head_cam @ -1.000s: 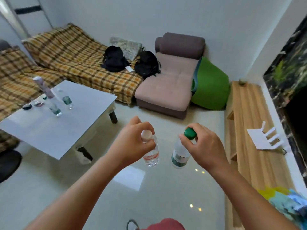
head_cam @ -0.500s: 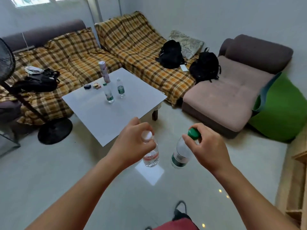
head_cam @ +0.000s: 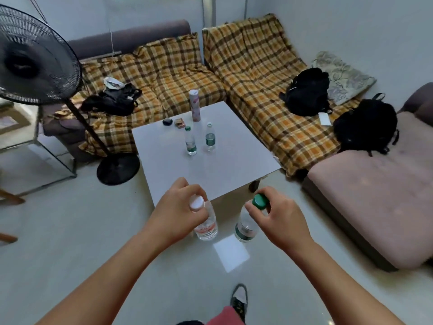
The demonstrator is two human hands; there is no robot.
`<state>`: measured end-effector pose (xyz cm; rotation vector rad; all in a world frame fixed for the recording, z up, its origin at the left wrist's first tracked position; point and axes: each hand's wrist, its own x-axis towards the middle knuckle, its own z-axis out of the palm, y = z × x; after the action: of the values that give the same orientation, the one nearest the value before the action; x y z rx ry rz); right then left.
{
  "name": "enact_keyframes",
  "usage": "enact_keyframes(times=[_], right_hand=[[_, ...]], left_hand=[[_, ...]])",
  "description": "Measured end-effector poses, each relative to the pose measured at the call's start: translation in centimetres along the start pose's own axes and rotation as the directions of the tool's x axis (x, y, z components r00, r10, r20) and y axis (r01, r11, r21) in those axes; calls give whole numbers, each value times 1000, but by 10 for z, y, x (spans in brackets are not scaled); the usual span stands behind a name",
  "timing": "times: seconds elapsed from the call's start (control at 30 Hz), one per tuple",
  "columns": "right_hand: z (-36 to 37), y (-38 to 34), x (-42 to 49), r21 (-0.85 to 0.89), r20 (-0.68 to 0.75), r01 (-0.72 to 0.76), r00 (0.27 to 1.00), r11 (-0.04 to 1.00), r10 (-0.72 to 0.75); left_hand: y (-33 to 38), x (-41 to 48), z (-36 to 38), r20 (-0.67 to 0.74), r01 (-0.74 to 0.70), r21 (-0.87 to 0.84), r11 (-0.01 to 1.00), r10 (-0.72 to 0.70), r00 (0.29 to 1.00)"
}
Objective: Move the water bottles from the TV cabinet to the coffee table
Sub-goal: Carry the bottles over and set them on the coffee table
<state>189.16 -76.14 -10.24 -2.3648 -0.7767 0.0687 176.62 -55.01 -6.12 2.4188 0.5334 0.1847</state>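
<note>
My left hand (head_cam: 174, 213) grips the neck of a clear white-capped bottle (head_cam: 206, 227) with a red label. My right hand (head_cam: 278, 219) holds a clear green-capped bottle (head_cam: 246, 227) by its neck. Both bottles hang upright over the floor, just short of the near edge of the white coffee table (head_cam: 210, 174). On the table stand two more water bottles: one with a green cap (head_cam: 190, 141) and one with a clear cap (head_cam: 210, 137). The TV cabinet is out of view.
A tall pink-patterned can (head_cam: 195, 105) and small items (head_cam: 174, 122) stand at the table's far edge. A black pedestal fan (head_cam: 35, 57) stands to the left, its base (head_cam: 117, 170) by the table. Plaid sofas (head_cam: 257, 73) with black bags wrap behind; a pink chaise (head_cam: 375, 202) lies right.
The view has swung left, away from the wooden cabinet, and the coffee table now lies straight ahead and closer. Both hands keep the same grip on their bottles.
</note>
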Motion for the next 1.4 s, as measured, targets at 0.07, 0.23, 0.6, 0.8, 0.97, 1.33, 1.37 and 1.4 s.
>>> enact_keyframes(times=[0.07, 0.23, 0.6, 0.8, 0.97, 1.33, 1.37, 1.4], right_hand=[[1, 9, 34, -4, 37, 23, 999, 1000, -23], [10, 23, 98, -1, 104, 39, 994, 999, -38], [60, 40, 231, -74, 209, 2, 978, 997, 13], [109, 39, 311, -150, 302, -35, 950, 988, 79], [146, 40, 374, -191, 355, -61, 926, 980, 127], [231, 68, 483, -246, 492, -61, 852, 967, 179], [239, 72, 491, -251, 505, -64, 842, 966, 187], [247, 76, 499, -257, 517, -67, 833, 964, 196]], left_hand=[[1, 25, 3, -53, 37, -10, 999, -38, 998], [-6, 73, 5, -131, 101, -37, 994, -105, 986], [-74, 205, 16, -103, 212, -71, 975, -219, 970], [-128, 284, 27, 1, 241, -74, 968, -242, 970], [-165, 341, 31, 39, 301, -64, 952, -299, 954], [-236, 442, 68, 71, 388, -44, 921, -384, 920], [-243, 450, 74, 77, 391, -35, 920, -387, 919], [-250, 458, 79, 87, 396, -29, 918, -392, 916]])
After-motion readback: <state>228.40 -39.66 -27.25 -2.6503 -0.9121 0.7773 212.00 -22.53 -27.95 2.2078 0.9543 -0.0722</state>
